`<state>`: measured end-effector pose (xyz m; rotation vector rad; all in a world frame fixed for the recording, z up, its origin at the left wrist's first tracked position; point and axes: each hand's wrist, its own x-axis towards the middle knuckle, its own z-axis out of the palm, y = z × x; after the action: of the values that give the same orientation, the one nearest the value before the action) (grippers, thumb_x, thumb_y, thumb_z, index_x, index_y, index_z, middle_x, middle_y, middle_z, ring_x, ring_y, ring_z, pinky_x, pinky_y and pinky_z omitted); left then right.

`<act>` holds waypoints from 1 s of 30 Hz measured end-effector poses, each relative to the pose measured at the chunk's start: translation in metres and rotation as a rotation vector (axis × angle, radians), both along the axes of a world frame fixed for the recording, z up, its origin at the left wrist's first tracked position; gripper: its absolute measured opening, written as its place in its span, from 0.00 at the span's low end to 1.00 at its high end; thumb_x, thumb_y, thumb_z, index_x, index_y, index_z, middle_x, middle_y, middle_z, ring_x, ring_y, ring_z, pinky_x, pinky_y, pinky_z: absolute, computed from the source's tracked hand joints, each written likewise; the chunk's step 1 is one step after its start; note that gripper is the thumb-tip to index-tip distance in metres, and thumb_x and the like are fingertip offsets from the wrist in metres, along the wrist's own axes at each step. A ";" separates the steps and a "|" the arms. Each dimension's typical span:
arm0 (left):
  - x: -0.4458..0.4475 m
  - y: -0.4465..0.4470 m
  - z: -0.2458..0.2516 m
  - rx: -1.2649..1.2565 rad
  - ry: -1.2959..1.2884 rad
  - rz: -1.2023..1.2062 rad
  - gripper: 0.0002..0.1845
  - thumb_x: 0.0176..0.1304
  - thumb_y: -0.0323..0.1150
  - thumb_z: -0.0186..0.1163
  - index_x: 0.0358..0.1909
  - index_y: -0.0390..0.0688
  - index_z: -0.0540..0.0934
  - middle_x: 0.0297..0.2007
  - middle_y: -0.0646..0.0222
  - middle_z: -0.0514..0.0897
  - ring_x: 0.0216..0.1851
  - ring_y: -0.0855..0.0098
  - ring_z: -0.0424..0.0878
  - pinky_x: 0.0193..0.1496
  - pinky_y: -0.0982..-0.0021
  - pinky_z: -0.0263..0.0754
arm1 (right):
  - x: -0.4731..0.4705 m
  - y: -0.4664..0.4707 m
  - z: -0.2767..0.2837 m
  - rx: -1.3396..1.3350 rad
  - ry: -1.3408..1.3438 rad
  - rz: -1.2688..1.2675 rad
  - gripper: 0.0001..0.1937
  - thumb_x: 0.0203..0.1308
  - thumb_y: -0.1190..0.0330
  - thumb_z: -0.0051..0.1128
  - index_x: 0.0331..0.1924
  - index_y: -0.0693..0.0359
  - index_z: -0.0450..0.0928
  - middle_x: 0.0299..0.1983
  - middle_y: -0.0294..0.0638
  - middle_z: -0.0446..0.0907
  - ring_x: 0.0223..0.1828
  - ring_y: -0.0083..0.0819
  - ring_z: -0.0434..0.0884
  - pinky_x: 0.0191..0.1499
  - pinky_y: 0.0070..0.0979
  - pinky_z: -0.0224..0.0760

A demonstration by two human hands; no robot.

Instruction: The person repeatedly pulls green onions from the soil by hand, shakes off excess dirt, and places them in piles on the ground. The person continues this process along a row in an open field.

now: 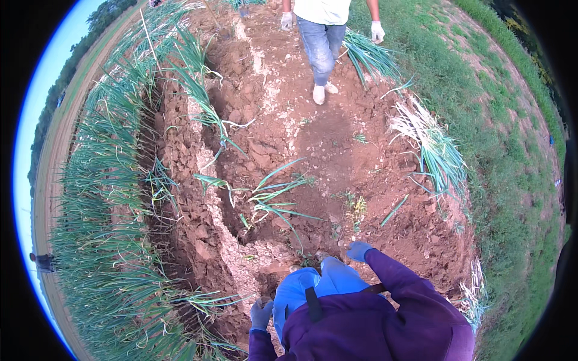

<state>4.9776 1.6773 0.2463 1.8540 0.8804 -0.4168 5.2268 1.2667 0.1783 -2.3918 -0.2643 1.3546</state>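
My left hand (261, 313), in a grey-blue glove, hangs beside my left leg above broken soil; its fingers look curled, but whether it grips anything is unclear. In a like glove, my right hand (359, 251) is held out past my right knee over the brown soil, with nothing visible in it. Ahead of me, loose green onion plants (271, 198) lie beside a furrow. A bundle of pulled green onions (433, 144) with white stalks rests at the right edge of the dug soil.
A person (320, 40) in white gloves and jeans faces me on the soil. Dense standing green onions (104, 216) line the left, past a soil ridge. More onions (370, 56) lie beyond the person; another pile (474, 293) is at right. A thin stick (149, 38) leans at upper left.
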 end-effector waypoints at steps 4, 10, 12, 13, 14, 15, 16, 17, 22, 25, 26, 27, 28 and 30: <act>-0.045 0.021 -0.009 0.279 0.177 -0.071 0.21 0.53 0.49 0.63 0.41 0.46 0.88 0.36 0.53 0.88 0.41 0.55 0.87 0.49 0.59 0.80 | -0.019 0.011 -0.001 -0.051 -0.129 0.228 0.24 0.62 0.54 0.44 0.50 0.62 0.82 0.50 0.59 0.82 0.56 0.53 0.80 0.62 0.44 0.70; -0.055 -0.001 0.005 0.337 0.182 -0.053 0.18 0.54 0.45 0.67 0.40 0.43 0.89 0.31 0.63 0.90 0.33 0.70 0.88 0.42 0.68 0.82 | 0.027 -0.009 -0.026 -0.016 -0.329 0.406 0.15 0.58 0.59 0.55 0.32 0.61 0.88 0.29 0.48 0.87 0.36 0.40 0.88 0.43 0.37 0.80; -0.051 -0.013 0.004 0.174 0.091 0.114 0.14 0.57 0.41 0.65 0.38 0.41 0.88 0.32 0.62 0.90 0.32 0.72 0.88 0.39 0.68 0.82 | 0.044 -0.003 -0.033 0.005 -0.077 0.033 0.18 0.54 0.56 0.57 0.35 0.62 0.87 0.39 0.55 0.85 0.42 0.46 0.86 0.48 0.39 0.79; -0.048 -0.019 0.001 0.166 0.130 0.160 0.15 0.56 0.43 0.65 0.39 0.44 0.88 0.33 0.62 0.90 0.34 0.69 0.88 0.42 0.66 0.82 | 0.050 0.002 -0.034 -0.029 0.058 -0.170 0.19 0.51 0.55 0.59 0.36 0.63 0.87 0.44 0.58 0.84 0.45 0.50 0.86 0.51 0.41 0.79; -0.046 -0.023 -0.003 0.178 0.120 0.202 0.16 0.55 0.46 0.65 0.39 0.47 0.88 0.34 0.62 0.90 0.37 0.67 0.88 0.45 0.64 0.81 | 0.057 0.009 -0.032 -0.023 -0.010 -0.019 0.20 0.48 0.54 0.61 0.35 0.63 0.88 0.40 0.56 0.86 0.43 0.48 0.86 0.50 0.40 0.79; -0.045 -0.027 -0.007 0.181 0.117 0.245 0.17 0.54 0.48 0.65 0.40 0.50 0.88 0.35 0.62 0.90 0.40 0.64 0.88 0.47 0.62 0.81 | 0.062 0.015 -0.028 0.012 -0.073 0.105 0.20 0.48 0.53 0.61 0.34 0.63 0.88 0.38 0.56 0.86 0.43 0.48 0.86 0.50 0.39 0.79; -0.044 -0.031 -0.012 0.125 0.071 0.293 0.16 0.55 0.48 0.64 0.39 0.50 0.88 0.35 0.62 0.89 0.41 0.63 0.88 0.48 0.62 0.80 | 0.065 0.023 -0.023 0.017 -0.150 0.209 0.20 0.48 0.53 0.61 0.33 0.63 0.88 0.37 0.55 0.86 0.42 0.47 0.86 0.50 0.39 0.79; -0.046 -0.036 -0.016 0.184 0.044 0.292 0.16 0.55 0.48 0.64 0.38 0.50 0.88 0.36 0.61 0.89 0.41 0.63 0.88 0.48 0.61 0.80 | 0.066 0.031 -0.018 0.000 -0.178 0.328 0.20 0.49 0.53 0.61 0.33 0.63 0.88 0.35 0.54 0.87 0.41 0.47 0.86 0.50 0.39 0.79; -0.055 -0.065 -0.020 0.257 0.059 0.411 0.15 0.54 0.48 0.64 0.37 0.51 0.87 0.37 0.60 0.89 0.42 0.60 0.86 0.48 0.60 0.79 | 0.057 0.056 0.004 0.217 0.158 0.196 0.13 0.59 0.65 0.62 0.35 0.69 0.84 0.30 0.46 0.88 0.28 0.30 0.87 0.30 0.26 0.80; -0.059 -0.084 -0.009 0.282 0.011 0.510 0.14 0.54 0.45 0.64 0.36 0.47 0.86 0.35 0.58 0.88 0.39 0.57 0.86 0.46 0.59 0.79 | 0.045 0.061 0.004 0.154 0.179 0.013 0.12 0.56 0.67 0.65 0.36 0.69 0.82 0.29 0.46 0.86 0.26 0.30 0.86 0.29 0.27 0.80; -0.062 -0.091 -0.003 0.360 0.065 0.494 0.14 0.55 0.44 0.63 0.36 0.47 0.86 0.35 0.58 0.88 0.39 0.57 0.86 0.46 0.59 0.79 | 0.041 0.059 0.003 0.239 0.193 -0.031 0.11 0.56 0.67 0.65 0.34 0.69 0.83 0.27 0.44 0.85 0.25 0.31 0.85 0.29 0.27 0.80; -0.062 -0.094 0.001 0.409 0.069 0.483 0.13 0.55 0.44 0.63 0.36 0.47 0.86 0.35 0.59 0.88 0.39 0.57 0.86 0.45 0.58 0.79 | 0.039 0.059 0.002 0.326 0.242 -0.156 0.11 0.55 0.66 0.65 0.32 0.68 0.83 0.25 0.43 0.84 0.24 0.32 0.85 0.28 0.28 0.80; -0.063 -0.098 0.006 0.411 0.106 0.495 0.13 0.55 0.44 0.64 0.36 0.48 0.86 0.35 0.59 0.88 0.39 0.57 0.86 0.45 0.58 0.79 | 0.035 0.056 0.001 0.265 0.209 -0.092 0.11 0.56 0.66 0.65 0.33 0.68 0.83 0.25 0.43 0.84 0.24 0.32 0.85 0.28 0.28 0.80; -0.063 -0.103 0.014 0.426 0.106 0.504 0.13 0.56 0.44 0.63 0.37 0.49 0.86 0.36 0.61 0.88 0.39 0.58 0.86 0.46 0.58 0.79 | 0.033 0.053 0.000 0.182 0.243 -0.040 0.12 0.57 0.65 0.65 0.34 0.68 0.83 0.26 0.43 0.84 0.24 0.32 0.85 0.28 0.28 0.80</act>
<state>4.9142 1.5748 0.2600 1.9033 1.5537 -0.0069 5.2593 1.3193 0.1778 -2.0516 -0.2587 1.5162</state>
